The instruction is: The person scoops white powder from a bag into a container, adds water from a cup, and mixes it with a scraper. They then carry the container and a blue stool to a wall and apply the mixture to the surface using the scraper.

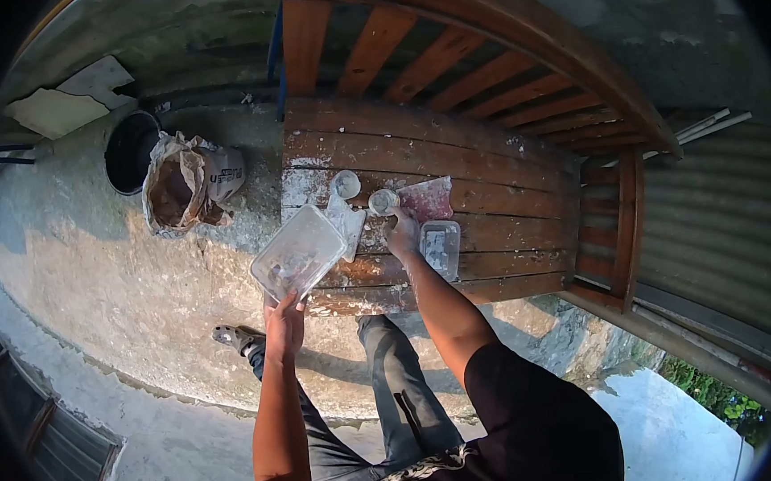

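Observation:
My left hand (pixel 285 317) is closed on the near edge of a clear plastic container (pixel 301 251), held tilted beside the bench's left end; whitish residue shows inside. On the bench, my right hand (pixel 403 237) has its fingers closed at a small round cup (pixel 384 201) with pale residue in it. A second small cup (pixel 345 185) stands to its left. Between the container and the right hand lies a white-coated flat piece (pixel 349 227). Next to the right hand are a reddish, powder-dusted flat piece (pixel 427 198) and a smaller clear plastic tub (pixel 440 247).
The wooden bench (pixel 510 232) has a slatted backrest (pixel 442 31) and white splashes on its planks. On the concrete floor stand an open paper sack (pixel 187 187) and a black bucket (pixel 129 151). Broken board pieces (pixel 68 106) lie farther left. A clog-shod foot (pixel 231 338) is below the bench.

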